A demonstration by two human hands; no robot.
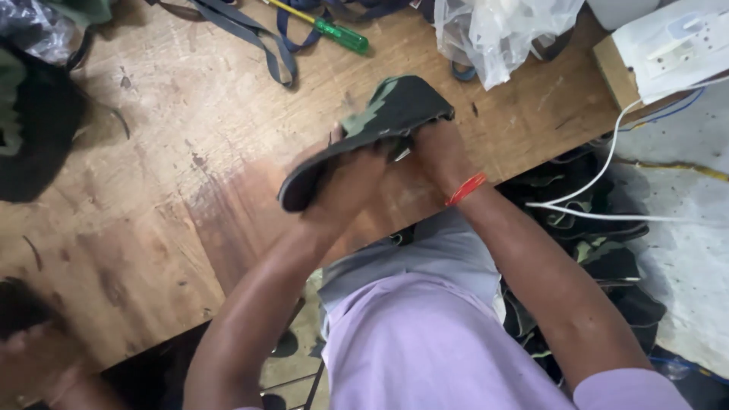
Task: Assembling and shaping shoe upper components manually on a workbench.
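- Our left hand grips the lower end of a curved camouflage-green fabric shoe piece above the scarred wooden worktop's near edge.
- Our right hand clamps its upper end; we should keep both grips firm.

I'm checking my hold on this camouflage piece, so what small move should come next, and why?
Probably shift the left hand further along the dark edge of the camouflage piece. Both hands crowd its near side, the right hand at the folded end, and the long edge sags toward the wooden table. A small metal thing glints between the hands; what it is I cannot tell.
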